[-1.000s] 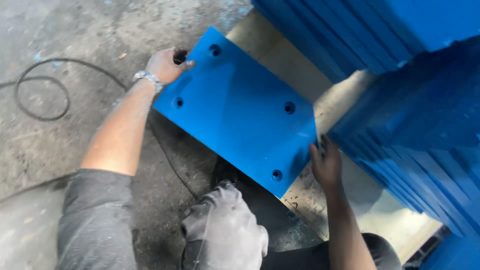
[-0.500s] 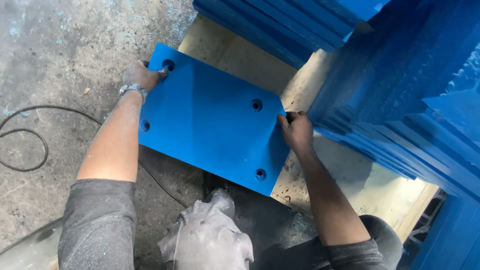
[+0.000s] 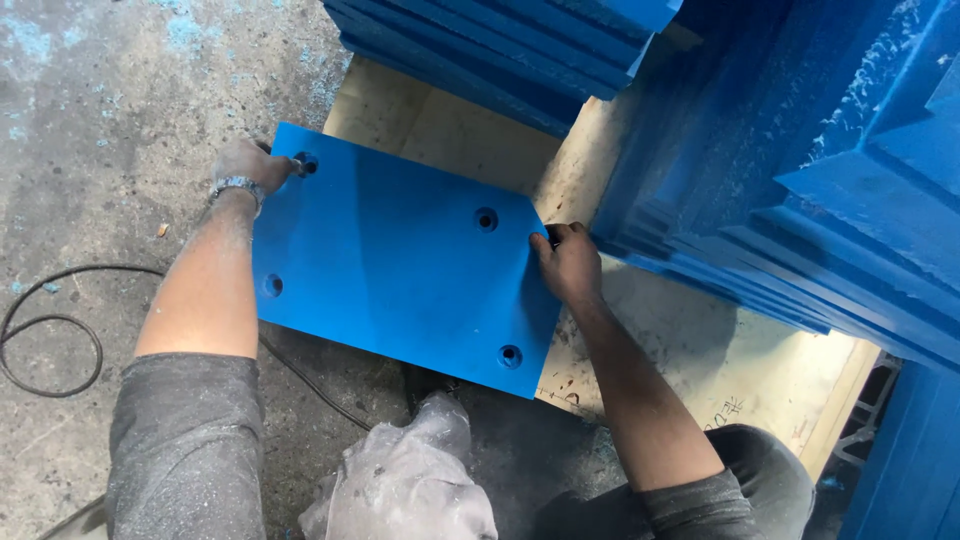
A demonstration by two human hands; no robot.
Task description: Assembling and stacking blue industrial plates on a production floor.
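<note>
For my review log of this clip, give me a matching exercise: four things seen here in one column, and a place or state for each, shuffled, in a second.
Things:
1. left hand
2. right hand
3. black cable
4. clear plastic wrap

Places or states:
A. looped on the concrete floor
B. crumpled below the blue panel's near edge
C. grips the panel's right edge
D. holds the panel's far left corner, by a hole

The blue panel has four holes.

Pairs: 1-D, 2-C, 3-A, 4-B
</note>
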